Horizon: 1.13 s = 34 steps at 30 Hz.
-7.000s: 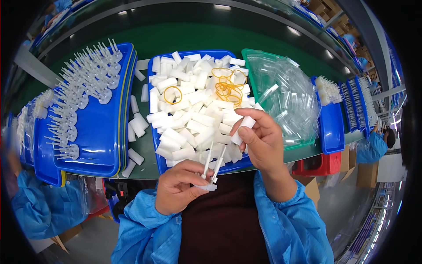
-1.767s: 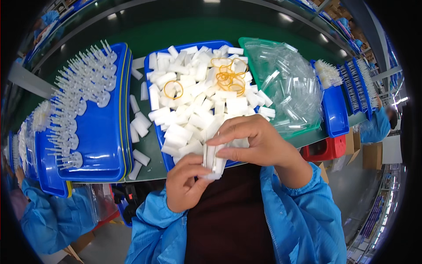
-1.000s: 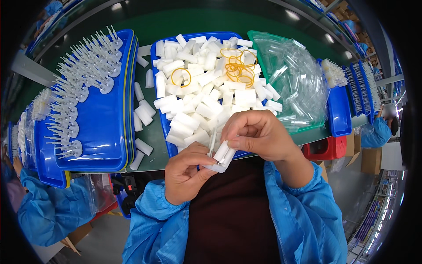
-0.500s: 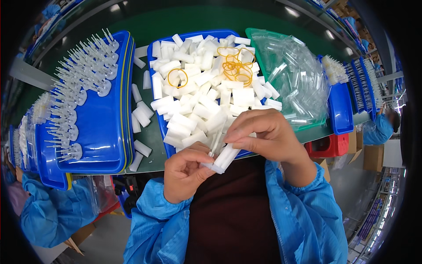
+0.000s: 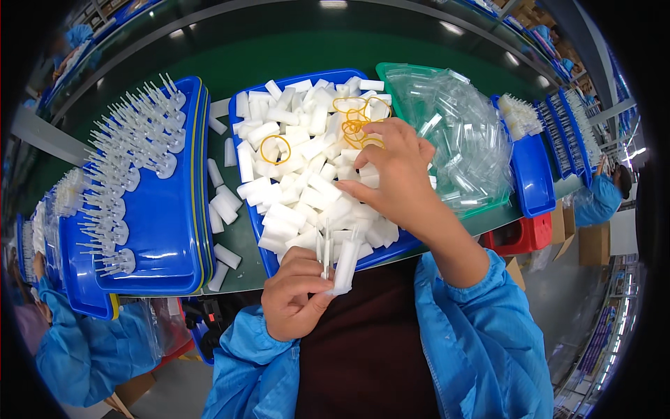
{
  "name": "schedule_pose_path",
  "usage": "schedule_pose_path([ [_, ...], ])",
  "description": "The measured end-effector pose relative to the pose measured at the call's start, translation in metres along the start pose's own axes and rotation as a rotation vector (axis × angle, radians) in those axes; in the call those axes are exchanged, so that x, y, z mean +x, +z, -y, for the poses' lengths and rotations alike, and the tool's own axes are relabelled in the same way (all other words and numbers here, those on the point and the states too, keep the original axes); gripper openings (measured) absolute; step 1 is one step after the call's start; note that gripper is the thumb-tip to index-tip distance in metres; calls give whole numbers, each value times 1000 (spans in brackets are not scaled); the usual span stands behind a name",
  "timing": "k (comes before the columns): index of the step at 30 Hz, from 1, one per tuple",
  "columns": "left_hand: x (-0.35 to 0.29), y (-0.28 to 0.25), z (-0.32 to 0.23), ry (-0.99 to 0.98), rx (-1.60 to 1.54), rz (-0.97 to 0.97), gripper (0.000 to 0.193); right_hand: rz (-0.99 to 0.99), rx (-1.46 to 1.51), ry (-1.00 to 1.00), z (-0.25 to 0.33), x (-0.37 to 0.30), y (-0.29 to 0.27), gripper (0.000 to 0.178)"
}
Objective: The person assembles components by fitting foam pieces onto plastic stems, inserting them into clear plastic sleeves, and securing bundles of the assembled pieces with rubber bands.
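My left hand (image 5: 296,295) is closed near the tray's front edge, around the base of a white plastic part with thin upright stems (image 5: 325,255). A white foam piece (image 5: 345,264) stands upright on that part, seemingly inside a clear sleeve. Over the blue tray (image 5: 273,264) heaped with loose white foam pieces (image 5: 279,215), my right hand (image 5: 401,167) is open, thumb and fingers apart, holding nothing visible. Its fingertips are close to a tangle of yellow rubber bands (image 5: 354,128). Another rubber band (image 5: 263,149) lies on the foam to the left.
Stacked blue trays (image 5: 157,237) at the left carry rows of white stemmed parts (image 5: 132,140). A green tray (image 5: 388,75) at the right holds clear plastic tubes (image 5: 460,140). Beyond it are a small blue bin (image 5: 534,174) and a red container (image 5: 528,236). Loose foam pieces (image 5: 225,207) lie between the trays.
My right hand has let go of the foam piece and moved up and away over the tray, its fingers spreading. My left hand still holds the stemmed part, now more upright.
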State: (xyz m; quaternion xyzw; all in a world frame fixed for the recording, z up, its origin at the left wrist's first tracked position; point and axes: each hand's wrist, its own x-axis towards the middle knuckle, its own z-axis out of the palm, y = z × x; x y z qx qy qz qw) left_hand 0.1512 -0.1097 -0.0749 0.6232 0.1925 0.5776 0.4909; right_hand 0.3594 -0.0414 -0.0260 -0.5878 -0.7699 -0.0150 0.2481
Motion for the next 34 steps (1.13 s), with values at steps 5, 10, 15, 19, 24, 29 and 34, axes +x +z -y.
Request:
schedule_pose_path([
  [5,-1,-2,0,51,105,19,25,12,-27,20,2,5,11,23],
  [10,0,-1,3,83,153,32,25,6,-25,-4,2,7,11,22],
  [15,3,-1,2,117,232,50,22,-159,32,-232,2,8,-11,24],
  [19,6,0,-2,118,243,96,21,-118,103,-281,0,1,-21,23],
  [24,12,5,-8,125,241,177,21,-77,291,-309,-6,-6,-16,25],
  [29,13,8,-8,116,251,173,22,-67,350,-349,-10,-9,-24,22],
  [34,14,9,-6,103,279,190,21,34,282,-448,-12,-13,-37,17],
])
